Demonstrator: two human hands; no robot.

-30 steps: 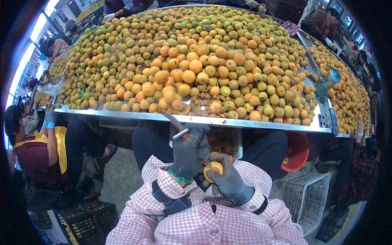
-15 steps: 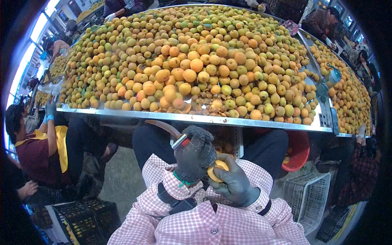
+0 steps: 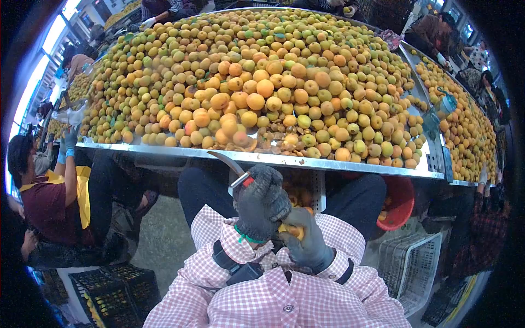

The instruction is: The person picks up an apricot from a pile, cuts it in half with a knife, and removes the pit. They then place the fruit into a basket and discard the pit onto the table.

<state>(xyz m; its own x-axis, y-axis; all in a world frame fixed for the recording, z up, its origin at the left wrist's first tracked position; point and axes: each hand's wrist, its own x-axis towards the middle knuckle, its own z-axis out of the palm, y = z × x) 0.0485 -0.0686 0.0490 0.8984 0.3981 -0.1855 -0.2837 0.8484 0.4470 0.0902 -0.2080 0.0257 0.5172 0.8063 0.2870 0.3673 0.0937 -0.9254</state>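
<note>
Holding a fruit (image 3: 293, 232) in the gloved right hand (image 3: 307, 240), low before the checked shirt (image 3: 306, 290). Gripping a curved knife (image 3: 241, 179) in the gloved left hand (image 3: 261, 199), close beside (blade (image 3: 227, 160) pointing forward and leftward). Facing, past the knees (image 3: 198, 191), a metal-edged surface (image 3: 355, 168) bearing a big yellow-orange heap (image 3: 262, 87) of more, with people (image 3: 170, 8) at the far side.

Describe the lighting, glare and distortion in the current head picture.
Head view: wide-angle distortion bows the far edge of the table, and the corners fall to black; head view: the bright strip at upper left looks washed out, and the table's metal front shines; head view: the dark trousers sit in shade, while the knife reads fairly clearly.
</note>
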